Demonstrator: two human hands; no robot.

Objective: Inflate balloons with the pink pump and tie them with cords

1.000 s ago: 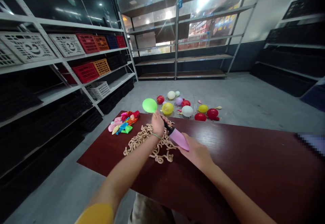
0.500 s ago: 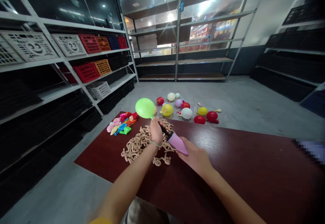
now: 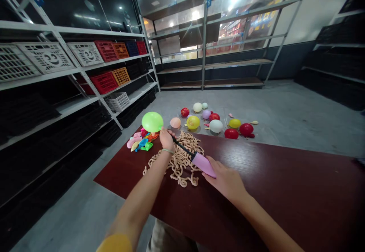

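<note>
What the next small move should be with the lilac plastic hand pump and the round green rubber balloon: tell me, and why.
Probably push the lilac plastic hand pump toward the left hand with the right hand. Its slim black rod shows between the hands, which suggests a stroke is available; the left hand holds the round green rubber balloon near its neck.

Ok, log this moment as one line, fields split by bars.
left hand: at neck of green balloon | right hand: gripping pink pump | table: limp balloons, beige coils
</note>
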